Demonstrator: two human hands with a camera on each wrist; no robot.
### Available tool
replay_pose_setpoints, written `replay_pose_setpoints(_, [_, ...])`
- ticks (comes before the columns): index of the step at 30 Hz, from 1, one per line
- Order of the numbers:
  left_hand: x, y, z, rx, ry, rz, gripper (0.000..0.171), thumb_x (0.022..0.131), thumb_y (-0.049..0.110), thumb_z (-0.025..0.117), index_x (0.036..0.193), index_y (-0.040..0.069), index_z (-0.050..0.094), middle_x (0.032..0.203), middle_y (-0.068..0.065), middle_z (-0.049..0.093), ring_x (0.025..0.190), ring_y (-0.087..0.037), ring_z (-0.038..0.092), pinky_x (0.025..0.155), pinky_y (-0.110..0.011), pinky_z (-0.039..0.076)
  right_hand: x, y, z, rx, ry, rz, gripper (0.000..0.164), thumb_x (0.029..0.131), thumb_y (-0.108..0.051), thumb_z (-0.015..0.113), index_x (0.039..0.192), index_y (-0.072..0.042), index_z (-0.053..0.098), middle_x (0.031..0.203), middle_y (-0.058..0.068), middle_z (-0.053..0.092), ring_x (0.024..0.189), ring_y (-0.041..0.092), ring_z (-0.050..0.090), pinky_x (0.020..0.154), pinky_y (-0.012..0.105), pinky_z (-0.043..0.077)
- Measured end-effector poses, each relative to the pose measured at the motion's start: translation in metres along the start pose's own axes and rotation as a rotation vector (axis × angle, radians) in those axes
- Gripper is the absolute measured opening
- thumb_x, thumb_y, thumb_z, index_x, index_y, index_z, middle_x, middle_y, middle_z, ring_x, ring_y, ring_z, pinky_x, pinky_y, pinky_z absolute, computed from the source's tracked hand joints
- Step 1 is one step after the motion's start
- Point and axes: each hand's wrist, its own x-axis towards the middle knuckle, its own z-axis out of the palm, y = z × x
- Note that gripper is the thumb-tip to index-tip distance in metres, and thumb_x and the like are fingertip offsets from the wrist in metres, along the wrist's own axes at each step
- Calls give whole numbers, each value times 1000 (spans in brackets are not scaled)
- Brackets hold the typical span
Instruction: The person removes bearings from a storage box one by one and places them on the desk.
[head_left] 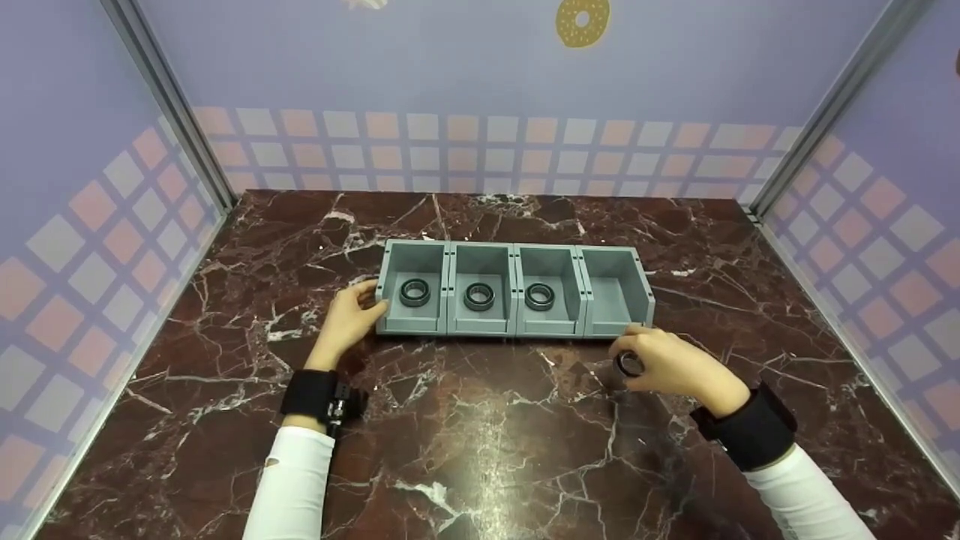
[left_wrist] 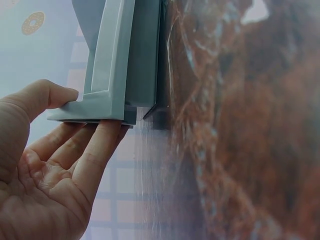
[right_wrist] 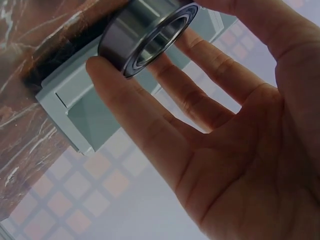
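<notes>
Across the dark red marble-patterned tabletop (head_left: pixel 480 420), I can see a joined row of four grey plastic bins (head_left: pixel 484 328) with low front lips. From my left, the first three each hold one dark metal ring with a shiny inner rim: the first ring (head_left: pixel 415 303), the second ring (head_left: pixel 480 306) and the third ring (head_left: pixel 540 306), all lying flat. The left hand (head_left: pixel 351 319) grips the row's left end, thumb over the rim and fingers against the outer wall, only the wall's thickness between them. The right hand (head_left: pixel 667 364) pinches a fourth thick metal ring (right_wrist: pixel 132 35), its fingers and thumb parted by the ring's width; I see it tilted on edge, outside the bins and near the rightmost front lip. Any lettering on the rings is too small for me to read. On the lilac back panel (head_left: pixel 480 75) I see a printed yellow doughnut (head_left: pixel 594 28) above pink and white squares. Black straps (head_left: pixel 309 391) circle both wrists, above white sleeves (head_left: pixel 289 487).
</notes>
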Motion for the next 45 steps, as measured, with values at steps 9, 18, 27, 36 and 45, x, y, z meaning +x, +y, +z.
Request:
replay_pose_setpoints(9, [-1, 1, 1, -24, -5, -4, 52, 99, 8, 58, 146, -10, 49, 143, -32, 58, 135, -44, 57, 116, -50, 48, -4, -1, 9, 26, -21, 10, 35, 78, -4, 79, 112, -6, 73, 103, 9, 65, 74, 10, 48, 65, 27, 40])
replay_pose_setpoints(18, [-1, 1, 2, -13, -11, -5, 53, 99, 8, 58, 147, -10, 47, 144, -33, 57, 136, -44, 57, 115, -51, 49, -9, -2, 20, 34, -47, 29, 43, 79, -6, 79, 121, 2, 70, 110, 16, 68, 81, 19, 60, 66, 31, 47])
replay_pose_setpoints(27, [-1, 0, 0, -15, -6, -11, 53, 100, 8, 58, 148, -10, 46, 145, -33, 56, 137, -44, 56, 116, -51, 48, -12, -1, 31, 40, -21, -44, 31, 74, -4, 80, 104, -8, 71, 100, 8, 67, 80, 15, 57, 65, 28, 44])
replay_pose_setpoints(36, [0, 0, 2, -29, 8, -5, 51, 99, 6, 58, 146, -11, 48, 142, -33, 58, 135, -44, 58, 116, -50, 49, -16, 0, 39, 84, -56, -3, 34, 75, -4, 79, 109, -7, 72, 108, 13, 68, 84, 21, 62, 65, 27, 42])
replay_pose_setpoints(45, [-1, 1, 0, -14, 3, -9, 52, 99, 6, 58, 147, -12, 46, 143, -35, 56, 135, -45, 57, 116, -51, 48, -19, -1, 44, 107, -48, -9, 34, 74, -4, 80, 107, -7, 72, 99, 7, 64, 78, 13, 57, 64, 24, 44])
